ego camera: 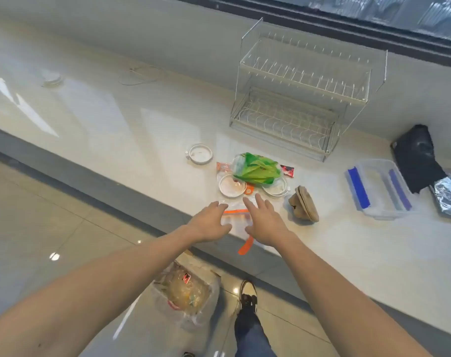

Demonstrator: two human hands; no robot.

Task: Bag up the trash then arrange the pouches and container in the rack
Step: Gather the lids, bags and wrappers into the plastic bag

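both hands, left hand (pixel 211 222) and right hand (pixel 266 222), spread flat and holding nothing over the clear orange-zip pouch (pixel 236 222) at the counter edge; rack (pixel 304 88) beyond; next, probably pinch it up

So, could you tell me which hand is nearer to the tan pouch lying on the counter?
Right. The right hand is just to the left of the tan pouch, with a small gap between them. The left hand is farther left, beyond the right hand.
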